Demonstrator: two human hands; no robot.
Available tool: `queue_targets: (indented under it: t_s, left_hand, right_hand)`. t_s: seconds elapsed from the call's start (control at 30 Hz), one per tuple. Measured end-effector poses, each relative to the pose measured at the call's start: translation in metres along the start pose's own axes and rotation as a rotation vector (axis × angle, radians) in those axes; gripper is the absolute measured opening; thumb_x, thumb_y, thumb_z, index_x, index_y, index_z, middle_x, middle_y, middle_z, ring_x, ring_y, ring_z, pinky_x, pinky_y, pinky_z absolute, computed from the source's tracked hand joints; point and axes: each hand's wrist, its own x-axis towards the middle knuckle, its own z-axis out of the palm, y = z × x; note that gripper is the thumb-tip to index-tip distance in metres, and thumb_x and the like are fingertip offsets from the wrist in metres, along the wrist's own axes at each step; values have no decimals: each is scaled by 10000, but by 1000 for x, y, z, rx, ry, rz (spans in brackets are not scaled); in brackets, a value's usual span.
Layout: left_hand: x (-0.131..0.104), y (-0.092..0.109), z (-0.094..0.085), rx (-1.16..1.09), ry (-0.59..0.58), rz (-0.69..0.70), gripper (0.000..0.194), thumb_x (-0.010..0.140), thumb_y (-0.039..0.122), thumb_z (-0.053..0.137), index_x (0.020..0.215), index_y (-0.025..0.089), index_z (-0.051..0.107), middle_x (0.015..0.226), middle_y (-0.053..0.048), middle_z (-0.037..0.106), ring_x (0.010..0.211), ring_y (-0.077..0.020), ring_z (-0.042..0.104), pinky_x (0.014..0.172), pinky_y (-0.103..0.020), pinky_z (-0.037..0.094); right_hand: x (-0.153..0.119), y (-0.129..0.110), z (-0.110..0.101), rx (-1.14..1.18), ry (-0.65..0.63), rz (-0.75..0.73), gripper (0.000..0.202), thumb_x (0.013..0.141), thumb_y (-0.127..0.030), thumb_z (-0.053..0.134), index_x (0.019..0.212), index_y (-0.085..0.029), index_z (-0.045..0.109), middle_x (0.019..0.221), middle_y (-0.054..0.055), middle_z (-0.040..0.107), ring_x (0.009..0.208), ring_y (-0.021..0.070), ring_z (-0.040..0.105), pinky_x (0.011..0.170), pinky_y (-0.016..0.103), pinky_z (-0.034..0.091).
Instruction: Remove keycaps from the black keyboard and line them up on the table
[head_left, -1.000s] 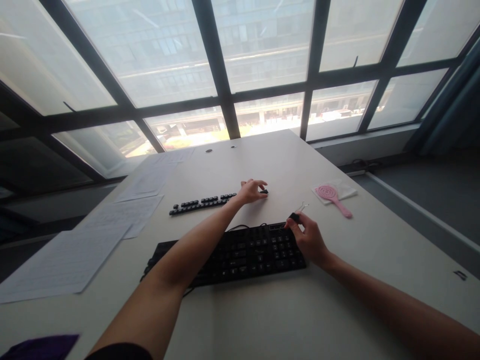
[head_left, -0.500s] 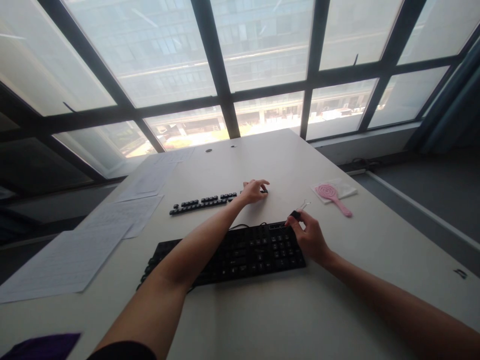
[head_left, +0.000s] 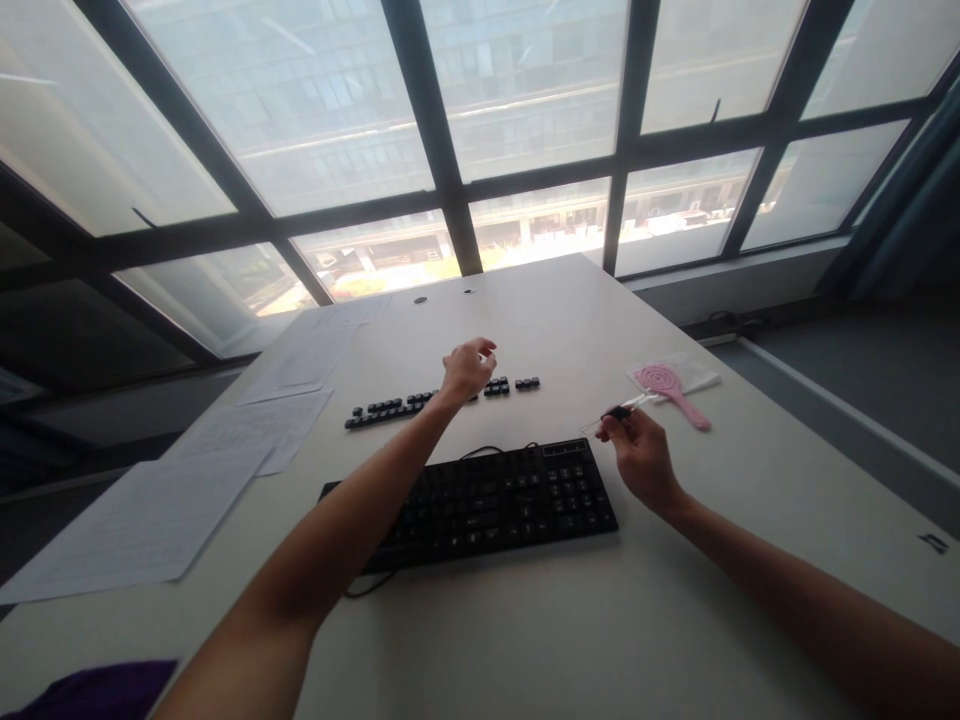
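Observation:
A black keyboard (head_left: 499, 505) lies on the white desk, its number pad at the right; my left forearm crosses over and hides its left part. Behind it, loose black keycaps (head_left: 496, 387) are set out in rows. My left hand (head_left: 468, 366) hovers over these rows with its fingers apart and nothing visible in them. Off the keyboard's top right corner, my right hand (head_left: 643, 450) grips a keycap puller (head_left: 616, 411) by its black handle, with thin wire loops sticking out at both ends.
A pink hairbrush (head_left: 661, 380) rests on a clear plastic bag (head_left: 701, 377) at the right. Printed papers (head_left: 142, 520) cover the desk's left side. Purple cloth (head_left: 105, 690) shows at bottom left, and a small dark item (head_left: 933, 543) sits near the right edge. Windows stand beyond the desk.
My left hand has moved left and up off the right end of the keycap rows, uncovering the caps there. My right hand has shifted right, away from the keyboard, turning the puller.

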Motion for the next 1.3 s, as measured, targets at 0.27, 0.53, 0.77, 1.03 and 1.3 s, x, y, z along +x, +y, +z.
queue_targets:
  t_s: [0.27,0.53,0.77,1.03,1.3]
  left_hand:
    - [-112,64,2,-6,-173,331,236,919,231,500,1043,243,701,1060,-48,718,1040,-250,620,945,-424,415]
    - [-151,80,46,-182,-209,365,334,850,64,437,1048,198,671,1013,-70,665,967,-213,595,900,-331,470]
    - [-150,78,53,-273,-189,370,183,870,147,515,974,196,657,979,-72,626,929,-216,588,868,-339,489]
    - [-149,81,58,-230,-190,324,183,865,386,666,970,241,704,963,-50,633,921,-232,602,807,-352,494]
    - [-152,80,60,-389,-120,279,104,870,282,667,959,242,705,963,-29,665,954,-210,611,859,-328,481]
  right_hand:
    - [-1,1,-3,2,-146,-11,162,949,-350,558,866,-211,554,696,2,574,621,163,563,579,297,452]
    - [3,-9,-9,-187,-384,-301,192,960,-225,503,776,-208,553,887,47,550,822,190,541,743,325,449]
    - [0,-10,-9,-300,-449,-251,153,943,-226,495,811,-210,569,806,29,585,730,181,533,681,303,421]
    - [-2,-1,-6,-210,-255,1,205,914,-310,541,740,-201,555,647,-1,616,602,165,560,577,278,426]
    - [-6,-4,-3,-174,-198,-100,228,944,-369,536,794,-201,573,676,14,626,617,170,586,600,290,463]
